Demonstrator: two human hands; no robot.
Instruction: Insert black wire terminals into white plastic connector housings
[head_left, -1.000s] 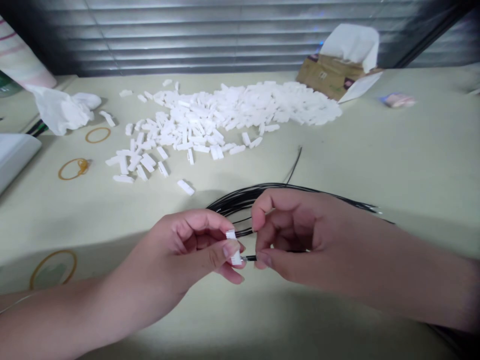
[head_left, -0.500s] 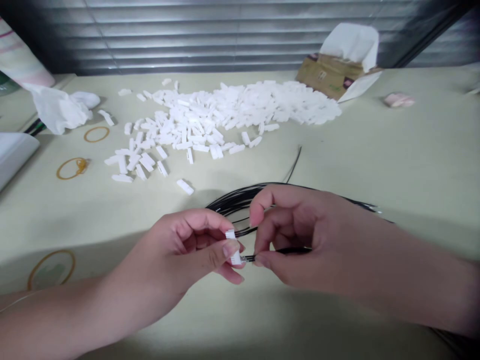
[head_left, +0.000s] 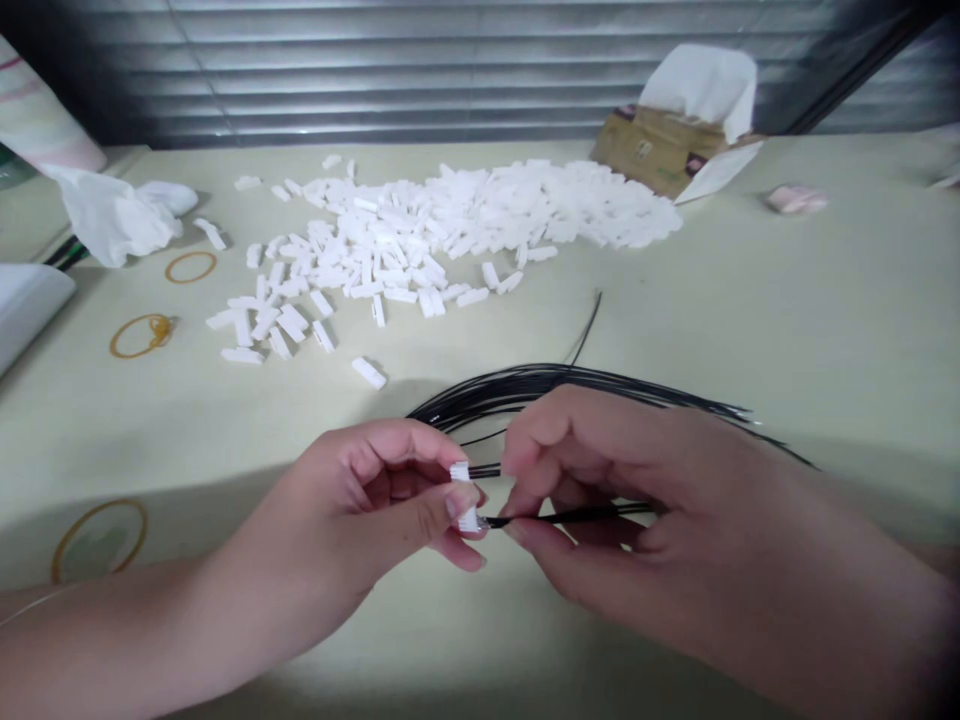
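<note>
White connector [head_left: 469, 518] in left hand [head_left: 367, 500], right hand [head_left: 592, 470] pinching wire [head_left: 570, 516] at edge

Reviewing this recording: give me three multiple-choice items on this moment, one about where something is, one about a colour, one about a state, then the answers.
1. Which hand holds the white plastic connector?
A) Left
B) Right
C) Neither; it lies on the table

2. What colour are the wires?
A) Red
B) White
C) Black

3. What state is the brown cardboard box in?
A) Taped shut
B) Open
C) Crushed flat

Answers:
1. A: the left hand pinches it between thumb and fingers.
2. C: the loose strands curving behind the right hand are black.
3. B: its top stands open, with white paper sticking out.
</note>
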